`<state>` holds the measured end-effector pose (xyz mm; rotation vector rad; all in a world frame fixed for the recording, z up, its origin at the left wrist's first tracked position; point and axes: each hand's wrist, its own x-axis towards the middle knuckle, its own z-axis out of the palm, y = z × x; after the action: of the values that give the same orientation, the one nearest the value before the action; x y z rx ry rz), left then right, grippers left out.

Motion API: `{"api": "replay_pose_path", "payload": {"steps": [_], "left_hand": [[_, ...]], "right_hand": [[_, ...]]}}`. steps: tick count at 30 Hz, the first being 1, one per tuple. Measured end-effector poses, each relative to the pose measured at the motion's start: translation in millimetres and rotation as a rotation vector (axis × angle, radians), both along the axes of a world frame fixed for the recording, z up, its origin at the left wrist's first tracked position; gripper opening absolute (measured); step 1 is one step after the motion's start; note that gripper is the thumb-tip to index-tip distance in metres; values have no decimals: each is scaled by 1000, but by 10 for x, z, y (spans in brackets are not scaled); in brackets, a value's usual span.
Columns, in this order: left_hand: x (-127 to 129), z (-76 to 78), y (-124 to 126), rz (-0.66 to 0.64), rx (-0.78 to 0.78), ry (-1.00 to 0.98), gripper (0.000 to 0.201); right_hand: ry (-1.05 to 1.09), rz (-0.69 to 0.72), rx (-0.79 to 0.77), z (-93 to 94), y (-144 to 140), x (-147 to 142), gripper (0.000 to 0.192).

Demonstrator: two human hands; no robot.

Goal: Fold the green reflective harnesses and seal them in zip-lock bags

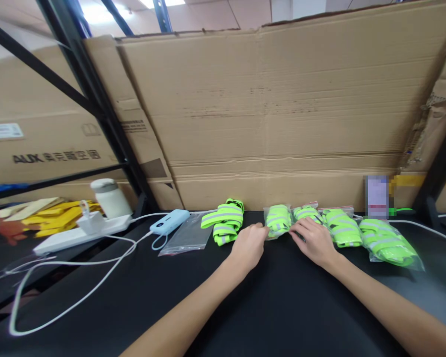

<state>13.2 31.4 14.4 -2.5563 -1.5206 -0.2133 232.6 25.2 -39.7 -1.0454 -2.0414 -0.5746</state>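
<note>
My left hand (248, 244) and my right hand (312, 241) both pinch the lower edge of a clear bag holding a folded neon-green reflective strap (278, 219), which lies on the black table (223, 302). A loose, unbagged green strap (224, 220) lies just left of my left hand. To the right of my right hand sit three more bagged straps (342, 225), the largest at the far right (388, 243). An empty clear zip bag (187, 237) lies flat further left.
A big cardboard sheet (275, 114) stands behind the table. At the left are a light-blue power bank (169, 221), a white power strip (80, 234) with a charger, white cables (78, 292), a white jar (109, 197) and yellow items (55, 215). A black rack post (92, 94) rises at left.
</note>
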Motion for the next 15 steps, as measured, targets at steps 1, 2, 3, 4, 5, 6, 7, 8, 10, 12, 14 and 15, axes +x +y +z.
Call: {"api": "replay_pose_path", "payload": {"steps": [1, 2, 3, 4, 5, 6, 7, 8, 10, 12, 14, 15], "left_hand": [[3, -6, -3, -1, -3, 9, 23], [5, -8, -6, -1, -6, 16, 24], [7, -6, -9, 1, -7, 22, 25], [8, 0, -11, 6, -6, 25, 25], [9, 11, -14, 14, -4, 27, 25], [9, 23, -17, 23, -1, 29, 24], [9, 36, -20, 33, 2, 30, 24], [10, 46, -23, 42, 4, 31, 24], [15, 57, -27, 51, 3, 39, 24], [25, 48, -27, 47, -2, 53, 24], [34, 25, -26, 35, -7, 71, 24], [38, 11, -25, 27, -8, 79, 24]], "right_hand": [[-1, -1, -1, 0, 0, 1, 15], [-2, -2, -1, 0, 0, 1, 15], [-2, -2, -2, 1, -1, 2, 15], [-3, -2, -3, 3, -2, 2, 15], [-4, -1, -4, 4, -3, 2, 15], [-4, -1, -3, 6, -4, 1, 15], [-5, 0, -3, 8, -5, 0, 15], [-6, 1, -3, 9, -7, -2, 15], [-8, 3, -2, 10, -10, -6, 16], [-9, 6, 1, 11, -13, -12, 16], [-10, 9, 5, 12, -17, -17, 16], [-12, 10, 7, 12, -19, -19, 16]]}}
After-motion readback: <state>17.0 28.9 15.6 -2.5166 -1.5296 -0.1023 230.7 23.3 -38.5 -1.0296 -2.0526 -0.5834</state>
